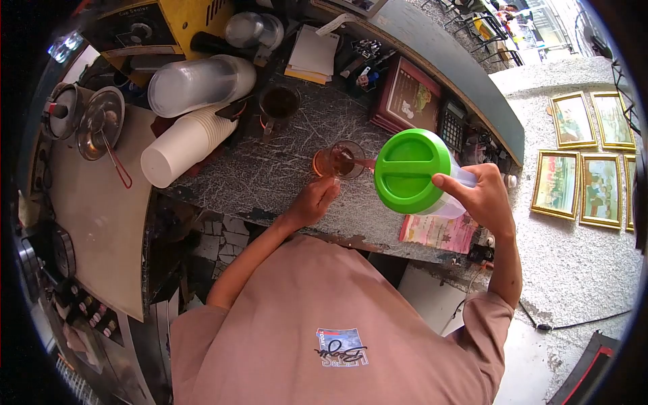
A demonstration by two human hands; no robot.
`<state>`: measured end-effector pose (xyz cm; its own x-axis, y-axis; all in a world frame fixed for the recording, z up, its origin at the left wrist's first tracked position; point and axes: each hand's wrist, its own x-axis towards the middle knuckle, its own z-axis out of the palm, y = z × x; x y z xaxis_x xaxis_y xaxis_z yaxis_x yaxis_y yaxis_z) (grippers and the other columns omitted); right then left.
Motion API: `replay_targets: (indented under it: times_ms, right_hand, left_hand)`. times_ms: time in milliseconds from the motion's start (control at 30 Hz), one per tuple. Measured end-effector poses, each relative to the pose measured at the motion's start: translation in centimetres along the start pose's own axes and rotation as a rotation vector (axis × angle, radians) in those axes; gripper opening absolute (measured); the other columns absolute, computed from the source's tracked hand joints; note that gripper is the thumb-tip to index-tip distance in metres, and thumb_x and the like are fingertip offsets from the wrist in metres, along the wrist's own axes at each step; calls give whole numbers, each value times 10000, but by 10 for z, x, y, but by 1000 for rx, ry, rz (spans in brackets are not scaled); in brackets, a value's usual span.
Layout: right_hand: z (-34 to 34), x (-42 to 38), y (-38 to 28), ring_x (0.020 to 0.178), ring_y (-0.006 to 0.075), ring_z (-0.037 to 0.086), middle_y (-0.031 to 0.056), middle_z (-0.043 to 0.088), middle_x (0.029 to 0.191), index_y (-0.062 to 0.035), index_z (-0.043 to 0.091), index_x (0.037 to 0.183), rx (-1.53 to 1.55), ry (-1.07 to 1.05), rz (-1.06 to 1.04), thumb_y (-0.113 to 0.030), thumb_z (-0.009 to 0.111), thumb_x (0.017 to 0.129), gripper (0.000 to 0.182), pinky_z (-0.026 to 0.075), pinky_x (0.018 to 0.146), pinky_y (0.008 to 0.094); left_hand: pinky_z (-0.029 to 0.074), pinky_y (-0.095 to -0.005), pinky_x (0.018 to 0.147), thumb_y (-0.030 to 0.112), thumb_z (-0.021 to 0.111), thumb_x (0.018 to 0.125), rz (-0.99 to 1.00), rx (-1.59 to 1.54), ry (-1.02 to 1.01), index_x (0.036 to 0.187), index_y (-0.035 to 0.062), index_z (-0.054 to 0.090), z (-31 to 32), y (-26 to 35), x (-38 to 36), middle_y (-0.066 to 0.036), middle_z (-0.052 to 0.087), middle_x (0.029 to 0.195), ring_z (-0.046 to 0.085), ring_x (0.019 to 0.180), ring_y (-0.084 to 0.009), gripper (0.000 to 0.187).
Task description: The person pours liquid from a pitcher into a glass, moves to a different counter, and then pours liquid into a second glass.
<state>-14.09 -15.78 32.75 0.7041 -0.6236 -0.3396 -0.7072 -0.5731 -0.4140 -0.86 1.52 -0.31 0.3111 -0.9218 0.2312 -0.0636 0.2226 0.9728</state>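
My right hand [482,196] grips a clear plastic pitcher with a green lid [412,169], thumb pressed near the lid's edge. The pitcher is tipped to the left, and a brownish stream runs from it at the rim of a glass mug [344,160]. Reddish-brown liquid shows inside the mug, which looks tilted. Closed around the mug's handle side is my left hand [314,202]; its fingers partly hide the handle. Farther back on the scratched dark counter [236,165] stands another glass mug of dark liquid [279,103].
Stacked white paper cups [185,145] and clear plastic cups [199,84] lie at the left, near a yellow cup sealer [162,30]. Menu books [408,94] and a calculator [452,125] sit along the back ledge. Pinkish banknotes [439,231] lie below the pitcher.
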Motion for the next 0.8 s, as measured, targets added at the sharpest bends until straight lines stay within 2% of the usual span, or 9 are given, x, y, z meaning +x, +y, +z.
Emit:
replay_targets:
  times_ms: [367, 467, 800]
  right_hand:
    - [1, 5, -2, 584, 129, 691, 99, 713, 651, 50, 770, 836, 28, -32, 19, -450, 766, 879, 502, 522, 529, 273]
    - [2, 6, 1, 552, 113, 668, 73, 703, 637, 49, 763, 813, 29, -22, 2, -487, 773, 868, 538, 492, 504, 277]
    - [5, 5, 6, 560, 116, 672, 78, 705, 641, 46, 764, 805, 53, -22, 18, -494, 772, 866, 543, 496, 514, 273]
  left_hand:
    - [457, -432, 736, 187, 488, 1056, 17, 24, 7, 971, -19, 539, -1, 2, 0, -175, 550, 824, 566, 784, -362, 228]
    - [461, -437, 740, 180, 491, 1052, -1, 24, 4, 970, -25, 546, -1, 2, 0, -182, 563, 840, 573, 793, -366, 227]
    - [459, -433, 763, 172, 493, 1049, -1, 37, -6, 935, -26, 564, -3, 7, 0, -167, 559, 857, 564, 819, -351, 239]
